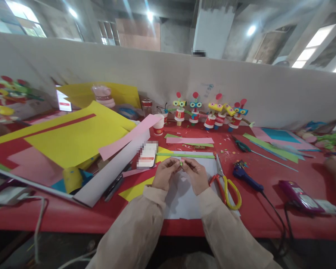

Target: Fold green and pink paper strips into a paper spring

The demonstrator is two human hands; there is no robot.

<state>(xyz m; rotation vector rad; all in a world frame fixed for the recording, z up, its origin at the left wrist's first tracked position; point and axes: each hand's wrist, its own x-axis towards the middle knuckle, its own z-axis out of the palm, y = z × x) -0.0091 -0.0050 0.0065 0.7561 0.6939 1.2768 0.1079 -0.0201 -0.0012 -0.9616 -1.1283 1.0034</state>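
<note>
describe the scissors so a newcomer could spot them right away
On the red table, find the white sheet beneath the right hand. The scissors lie at its right side, blades pointing away from the person. Their handles, one yellow and one red, distinguish them from the blue corded tool farther right.

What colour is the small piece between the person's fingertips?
The small piece is green; head view shows it best.

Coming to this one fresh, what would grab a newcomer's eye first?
Probably the row of cup figures topped with red discs, at the back of the red table. The big yellow sheets at the left come next. In the middle, the left hand and right hand pinch a small green piece.
</note>
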